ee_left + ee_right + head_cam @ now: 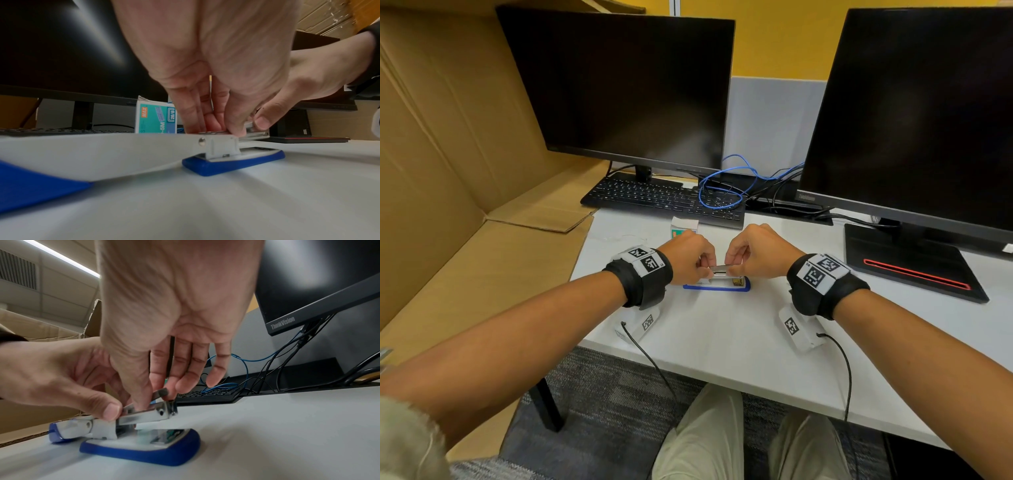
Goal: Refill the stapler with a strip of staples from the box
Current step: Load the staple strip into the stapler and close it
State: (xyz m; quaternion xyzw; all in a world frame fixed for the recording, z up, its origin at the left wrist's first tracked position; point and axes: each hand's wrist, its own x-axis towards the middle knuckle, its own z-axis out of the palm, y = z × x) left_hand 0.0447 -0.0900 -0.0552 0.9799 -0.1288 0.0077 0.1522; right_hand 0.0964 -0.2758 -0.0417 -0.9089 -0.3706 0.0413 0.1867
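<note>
The stapler, with a blue base (717,287) (144,449), lies on the white desk. Its white and blue top cover (98,154) is swung back flat to the left. My left hand (705,269) (218,129) grips the rear of the metal magazine (144,416), thumb (111,410) on its side. My right hand (732,269) (158,400) pinches a grey strip of staples (160,393) between thumb and forefinger. The strip is tilted, its low end in the magazine channel. The staples box (682,228) (156,116) stands behind my left hand, flap open.
A black keyboard (664,198) and two dark monitors (626,89) stand at the back, with blue and black cables (726,185) between them. The right monitor's base (907,263) lies to the right. Cardboard (448,171) borders the desk (722,342) on the left.
</note>
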